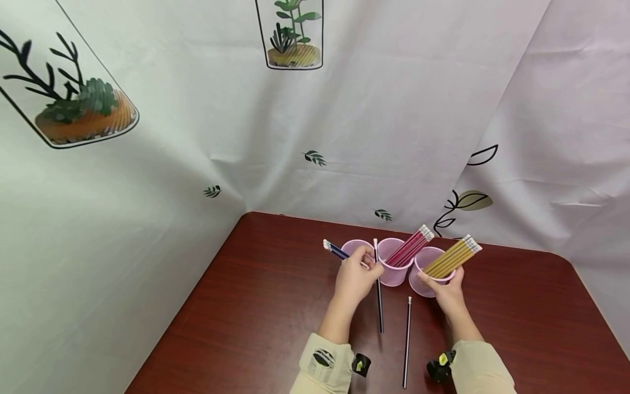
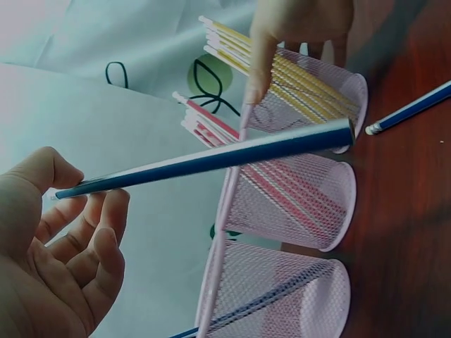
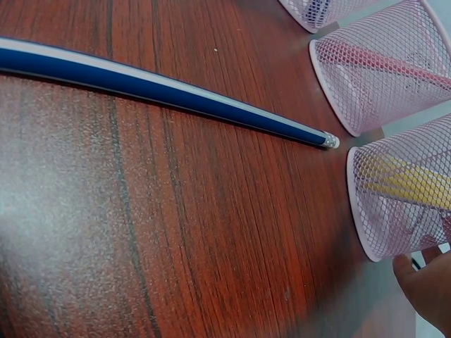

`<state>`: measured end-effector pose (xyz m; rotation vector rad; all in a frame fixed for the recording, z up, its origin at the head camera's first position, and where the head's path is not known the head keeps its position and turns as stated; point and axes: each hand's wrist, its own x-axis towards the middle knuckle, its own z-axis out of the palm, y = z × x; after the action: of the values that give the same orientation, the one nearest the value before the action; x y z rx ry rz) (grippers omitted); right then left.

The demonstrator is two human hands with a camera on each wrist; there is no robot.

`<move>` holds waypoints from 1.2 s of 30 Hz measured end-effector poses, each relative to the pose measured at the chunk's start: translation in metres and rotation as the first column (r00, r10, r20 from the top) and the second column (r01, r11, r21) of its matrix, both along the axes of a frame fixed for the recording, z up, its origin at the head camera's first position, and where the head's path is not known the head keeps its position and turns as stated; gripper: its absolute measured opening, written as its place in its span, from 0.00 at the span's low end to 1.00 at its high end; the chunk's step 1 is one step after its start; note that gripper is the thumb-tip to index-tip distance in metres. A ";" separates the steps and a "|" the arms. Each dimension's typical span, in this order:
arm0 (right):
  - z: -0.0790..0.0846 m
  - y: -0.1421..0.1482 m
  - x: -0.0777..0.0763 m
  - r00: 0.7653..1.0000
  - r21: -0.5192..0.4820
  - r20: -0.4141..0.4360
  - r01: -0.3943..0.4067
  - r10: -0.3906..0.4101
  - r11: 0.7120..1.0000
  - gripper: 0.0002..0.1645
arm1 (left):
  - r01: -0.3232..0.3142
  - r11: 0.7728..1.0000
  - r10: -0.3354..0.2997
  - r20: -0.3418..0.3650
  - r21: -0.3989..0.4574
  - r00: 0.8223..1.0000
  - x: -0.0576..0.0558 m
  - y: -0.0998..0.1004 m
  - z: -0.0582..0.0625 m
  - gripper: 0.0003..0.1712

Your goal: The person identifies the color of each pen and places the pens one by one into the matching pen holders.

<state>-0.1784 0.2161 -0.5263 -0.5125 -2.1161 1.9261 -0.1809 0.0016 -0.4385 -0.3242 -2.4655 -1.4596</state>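
Observation:
Near its eraser end, my left hand [image 1: 355, 276] pinches a blue pencil [image 1: 379, 306] between thumb and fingers. The pencil is held up in front of the pink mesh cups, its other end toward me in the left wrist view. My right hand [image 1: 450, 293] grips the right pencil cup [image 1: 422, 285], which holds a bundle of yellow pencils [image 1: 453, 257]. Red pencils [image 1: 409, 247] lean in the middle cup [image 1: 392, 278]. Blue pencils [image 1: 334, 250] stick out of the left cup [image 2: 345, 285], partly behind my left hand in the head view.
Another blue pencil [image 1: 407, 342] lies on the dark red-brown table [image 1: 246, 306], its eraser toward the cups. A white patterned cloth [image 1: 246, 120] hangs behind the table and along its left side. The three cups stand side by side near the back edge.

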 end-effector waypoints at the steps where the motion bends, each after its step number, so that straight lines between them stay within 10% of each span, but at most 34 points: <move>1: 0.000 0.000 0.000 1.000 0.000 -0.003 0.000 0.000 1.000 0.58 | 0.000 1.000 0.000 -0.009 0.013 1.000 0.000 0.000 0.001 0.08; 21: -0.004 0.001 0.000 1.000 -0.001 -0.024 -0.010 0.010 1.000 0.57 | -0.075 0.970 0.108 -0.132 0.233 0.985 -0.005 -0.016 0.018 0.06; 36: -0.003 0.000 0.001 1.000 0.018 -0.013 -0.002 0.002 1.000 0.56 | -0.143 0.894 0.276 -0.269 0.424 0.923 -0.009 -0.029 0.019 0.05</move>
<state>-0.1775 0.2165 -0.5296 -0.4933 -2.1245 1.9043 -0.1904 -0.0278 -0.4199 -0.1830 -1.8308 -1.6169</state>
